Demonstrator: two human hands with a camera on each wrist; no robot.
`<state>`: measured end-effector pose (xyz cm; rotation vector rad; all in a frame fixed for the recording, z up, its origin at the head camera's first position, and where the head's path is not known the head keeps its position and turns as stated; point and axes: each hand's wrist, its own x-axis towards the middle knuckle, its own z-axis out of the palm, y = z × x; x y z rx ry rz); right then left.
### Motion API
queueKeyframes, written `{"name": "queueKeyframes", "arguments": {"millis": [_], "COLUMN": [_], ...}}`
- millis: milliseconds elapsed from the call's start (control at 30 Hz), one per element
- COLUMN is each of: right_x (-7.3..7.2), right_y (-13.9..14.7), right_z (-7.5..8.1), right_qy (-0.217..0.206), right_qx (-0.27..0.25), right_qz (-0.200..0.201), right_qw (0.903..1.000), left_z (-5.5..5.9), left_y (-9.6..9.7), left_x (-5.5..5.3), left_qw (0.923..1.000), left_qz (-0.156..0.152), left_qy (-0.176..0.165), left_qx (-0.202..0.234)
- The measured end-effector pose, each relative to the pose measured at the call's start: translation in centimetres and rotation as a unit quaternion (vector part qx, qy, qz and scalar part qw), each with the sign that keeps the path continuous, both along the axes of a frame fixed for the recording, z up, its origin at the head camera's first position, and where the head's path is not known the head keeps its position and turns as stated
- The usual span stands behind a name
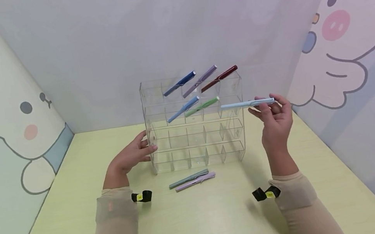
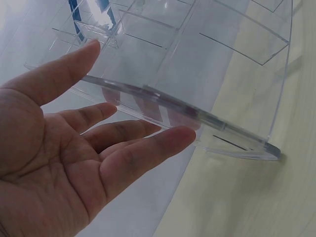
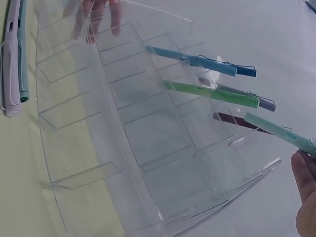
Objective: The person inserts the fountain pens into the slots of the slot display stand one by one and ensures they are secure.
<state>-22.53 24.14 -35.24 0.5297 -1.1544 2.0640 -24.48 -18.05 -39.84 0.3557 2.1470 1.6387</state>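
Observation:
A clear acrylic pen rack (image 1: 196, 135) with stepped tiers and dividers stands on the table. My left hand (image 1: 133, 153) rests against its left side; in the left wrist view its extended fingers (image 2: 123, 131) lie along the side panel. My right hand (image 1: 277, 119) pinches a pale blue pen (image 1: 242, 104) held about level, its far end at the right of the second tier. On the top tier lean a dark blue pen (image 1: 180, 83), a purple pen (image 1: 200, 81) and a dark red pen (image 1: 219, 78). The second tier bears a blue pen (image 1: 183, 109) and a green pen (image 1: 202, 107).
In front of the rack, a grey-green pen (image 1: 189, 179) and a lilac pen (image 1: 195, 182) lie side by side on the pale yellow table (image 1: 203, 220). Behind stands a plain pale backdrop (image 1: 113, 56), with cartoon-printed panels (image 1: 1, 116) at the sides.

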Motion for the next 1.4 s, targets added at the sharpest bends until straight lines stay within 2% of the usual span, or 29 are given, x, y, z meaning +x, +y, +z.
{"name": "queueKeyframes", "arguments": {"millis": [133, 333, 567, 800, 1167, 1400], "right_x": [-0.6, -1.9, -3.2, -4.2, -5.1, -5.3], "right_y": [0.1, 0.2, 0.5, 0.3, -1.0, -1.4], "right_z": [-0.2, 0.4, 1.7, 2.5, 2.4, 2.3], "right_qy": [0.001, -0.004, -0.008, -0.044, -0.074, -0.092], "right_qx": [-0.011, 0.008, 0.069, 0.115, 0.182, 0.245], "right_qz": [-0.008, -0.018, -0.029, -0.007, -0.004, -0.017], "right_qw": [0.9999, 0.9998, 0.9972, 0.9923, 0.9805, 0.965], "left_z": [-0.2, -0.1, 0.1, 0.1, -0.3, -0.1], "left_y": [0.0, 0.0, 0.0, 0.0, 0.0, 0.0], "left_x": [0.0, -0.1, -0.2, -0.2, -0.3, -0.2], "left_qw": [1.0, 1.0, 0.9999, 0.9999, 0.9999, 1.0], "left_qz": [0.0, 0.001, 0.008, 0.011, 0.01, 0.007], "left_qy": [-0.002, 0.0, -0.007, -0.006, -0.005, -0.004], "left_qx": [-0.002, 0.0, -0.011, -0.01, -0.003, 0.004]}}
